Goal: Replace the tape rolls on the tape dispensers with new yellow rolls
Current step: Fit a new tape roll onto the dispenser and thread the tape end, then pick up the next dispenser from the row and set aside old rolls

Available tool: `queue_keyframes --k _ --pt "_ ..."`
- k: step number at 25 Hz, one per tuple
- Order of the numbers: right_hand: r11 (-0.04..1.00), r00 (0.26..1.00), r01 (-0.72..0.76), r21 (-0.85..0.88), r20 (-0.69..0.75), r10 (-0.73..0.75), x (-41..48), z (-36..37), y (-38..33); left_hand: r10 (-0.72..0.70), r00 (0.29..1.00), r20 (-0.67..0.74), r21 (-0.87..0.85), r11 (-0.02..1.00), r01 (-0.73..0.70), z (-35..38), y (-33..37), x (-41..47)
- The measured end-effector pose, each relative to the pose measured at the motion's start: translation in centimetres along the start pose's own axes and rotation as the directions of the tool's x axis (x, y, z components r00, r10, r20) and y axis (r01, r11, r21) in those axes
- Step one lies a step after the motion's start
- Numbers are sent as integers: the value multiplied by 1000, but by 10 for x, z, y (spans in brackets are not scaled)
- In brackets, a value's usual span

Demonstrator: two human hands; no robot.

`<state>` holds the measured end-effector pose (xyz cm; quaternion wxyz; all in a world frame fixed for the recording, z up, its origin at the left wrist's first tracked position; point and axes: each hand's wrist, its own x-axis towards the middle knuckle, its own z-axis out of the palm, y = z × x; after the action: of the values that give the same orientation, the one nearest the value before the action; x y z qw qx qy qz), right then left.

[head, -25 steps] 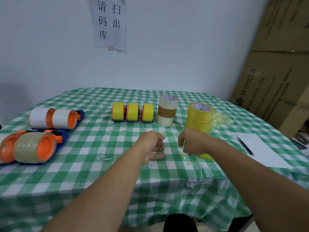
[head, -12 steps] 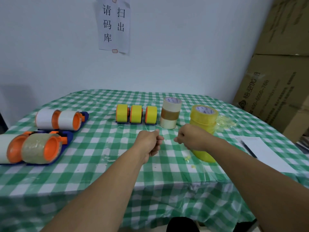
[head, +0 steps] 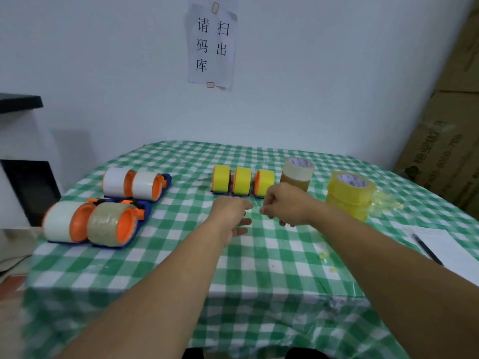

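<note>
Three small dispensers carrying yellow rolls (head: 242,180) stand in a row at the middle back of the green checked table (head: 259,268). A stack of new yellow rolls (head: 350,195) stands to their right. At the left, orange-and-blue dispensers hold white rolls (head: 124,182), and a nearer pair holds a white roll and a cloudy tan roll (head: 108,224). My left hand (head: 230,216) and my right hand (head: 285,203) hover close together just in front of the yellow row. Each pinches one end of a thin clear strip (head: 255,204) that runs faintly between them.
A stack of beige and brown tape rolls (head: 298,172) stands partly behind my right hand. Crumpled clear wrapping (head: 386,200) lies beside the yellow stack. A sheet of paper (head: 445,242) with a pen (head: 427,248) lies at the right edge. Cardboard boxes (head: 445,151) rise on the right.
My right hand has left the yellow stack and moved left and away from me. Both hands now sit nearer the yellow dispenser row, fingertips almost meeting.
</note>
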<state>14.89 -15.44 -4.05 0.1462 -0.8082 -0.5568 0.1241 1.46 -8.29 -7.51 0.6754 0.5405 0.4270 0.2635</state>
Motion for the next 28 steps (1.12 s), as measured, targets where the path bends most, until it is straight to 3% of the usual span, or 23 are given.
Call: queue_keyframes --k 12,19,28 --pt "956 969 160 247 145 -200 41 45 -154 100 949 -297 6 995 -103 -142 39 -16" --pt "845 968 45 533 186 -168 44 74 -210 162 870 -466 57 987 -153 -189 41 -24" --pt "747 959 -159 646 280 -38 56 117 -237 173 810 -560 86 985 -151 -217 33 -26"
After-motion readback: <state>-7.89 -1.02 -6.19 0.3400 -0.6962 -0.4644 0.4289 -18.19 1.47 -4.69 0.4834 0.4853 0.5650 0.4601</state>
